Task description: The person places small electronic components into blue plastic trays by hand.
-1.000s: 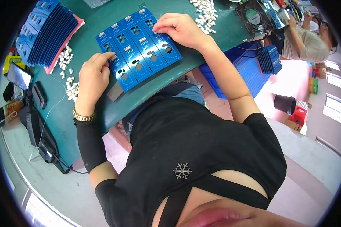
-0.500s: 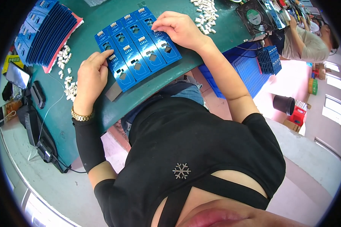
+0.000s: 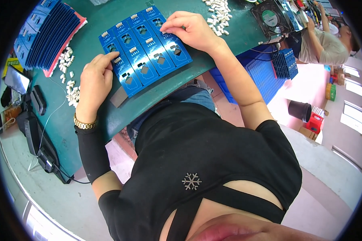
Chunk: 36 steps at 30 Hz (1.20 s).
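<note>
A blue circuit board panel point(image 3: 151, 60) with several repeated sections, dark cutouts and rows of small white connectors point(image 3: 149, 40) lies tilted on the green table. At its left edge, my left hand point(image 3: 96, 80) is closed, the index fingertip on the panel beside a white connector point(image 3: 116, 60); the thumb is partly hidden. Over the panel's right side, my right hand point(image 3: 192, 33) pinches at a white connector point(image 3: 165, 33), which its fingertips partly cover.
A stack of blue circuit boards point(image 3: 48, 34) stands at the far left, with loose white connectors point(image 3: 71, 94) beside it. More connectors point(image 3: 218, 16) lie in a pile at the back. A black fan point(image 3: 270, 19) sits to the right. A co-worker point(image 3: 323, 44) is farther right.
The whole view has shifted slightly, so the panel appears a little farther left. Both hands stay in nearly the same places on the panel.
</note>
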Motion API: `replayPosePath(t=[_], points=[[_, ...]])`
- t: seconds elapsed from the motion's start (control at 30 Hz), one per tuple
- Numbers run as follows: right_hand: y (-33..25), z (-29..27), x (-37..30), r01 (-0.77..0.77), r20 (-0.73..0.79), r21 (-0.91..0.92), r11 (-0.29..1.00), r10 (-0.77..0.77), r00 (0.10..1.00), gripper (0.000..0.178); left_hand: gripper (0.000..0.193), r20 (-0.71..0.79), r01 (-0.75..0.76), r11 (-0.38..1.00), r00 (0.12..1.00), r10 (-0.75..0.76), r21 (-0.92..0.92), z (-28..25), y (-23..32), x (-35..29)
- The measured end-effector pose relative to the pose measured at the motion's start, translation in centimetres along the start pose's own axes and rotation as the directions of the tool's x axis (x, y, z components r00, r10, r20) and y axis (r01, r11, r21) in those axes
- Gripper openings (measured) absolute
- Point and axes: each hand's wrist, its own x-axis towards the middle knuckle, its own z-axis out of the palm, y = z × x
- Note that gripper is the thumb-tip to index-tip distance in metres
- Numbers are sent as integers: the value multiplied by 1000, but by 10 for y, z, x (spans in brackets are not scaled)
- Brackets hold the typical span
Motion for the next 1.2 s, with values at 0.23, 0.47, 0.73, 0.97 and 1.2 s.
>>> replayPosePath(t=[0.23, 0.47, 0.73, 0.97, 1.2], points=[[0, 0, -1, 31, -11, 10, 999, -31, 999, 10, 41, -2, 14, 1000, 1000, -14, -9, 1, -1, -1], [-2, 4, -3, -19, -29, 19, 1000, 20, 999, 10, 42, 2, 29, 999, 1000, -29, -23, -1, 1, -1], [-2, 6, 0, -18, -24, 41, 999, 19, 1000, 10, 43, 21, 30, 999, 999, -30, -27, -4, 2, 0], [-1, 5, -2, 52, -29, -85, 995, -54, 998, 11, 43, 14, 27, 999, 1000, -26, -33, -3, 3, 0], [-3, 1, -1, 22, 0, -25, 999, -22, 1000, 10, 44, 18, 21, 1000, 1000, -21, -20, -3, 1, -1]])
